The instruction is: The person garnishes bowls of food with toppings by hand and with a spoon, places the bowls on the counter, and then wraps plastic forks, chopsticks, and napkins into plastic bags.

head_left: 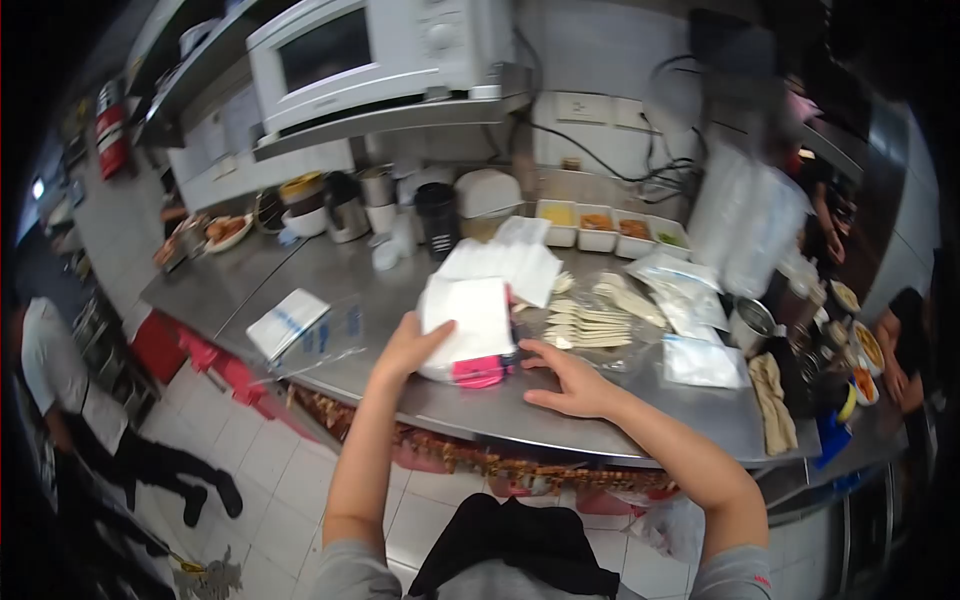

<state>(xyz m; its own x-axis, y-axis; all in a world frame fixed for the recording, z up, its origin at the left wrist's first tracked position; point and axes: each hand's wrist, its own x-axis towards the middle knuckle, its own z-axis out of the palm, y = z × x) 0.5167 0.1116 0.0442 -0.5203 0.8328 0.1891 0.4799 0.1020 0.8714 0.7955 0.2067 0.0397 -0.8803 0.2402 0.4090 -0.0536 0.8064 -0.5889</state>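
A stack of white paper napkins (466,318) lies on a pink-and-white plastic pack (480,371) near the counter's front edge. My left hand (408,346) grips the stack's left side, thumb on top; its other fingers are mostly hidden. To the right of the pack, my right hand (572,382) is open with its fingers apart, close to the pack's edge and holding nothing. Behind the stack lie more loose white paper sheets (505,262). Several pale wooden spoons or similar utensils (588,325) are piled on clear plastic just beyond my right hand.
A wrapped white packet (290,322) lies at left on the steel counter (420,405). White plastic packets (702,360) lie at right. Small food trays (597,232) and a black cup (437,220) line the back, below a microwave (365,55). Another person (80,370) stands at left.
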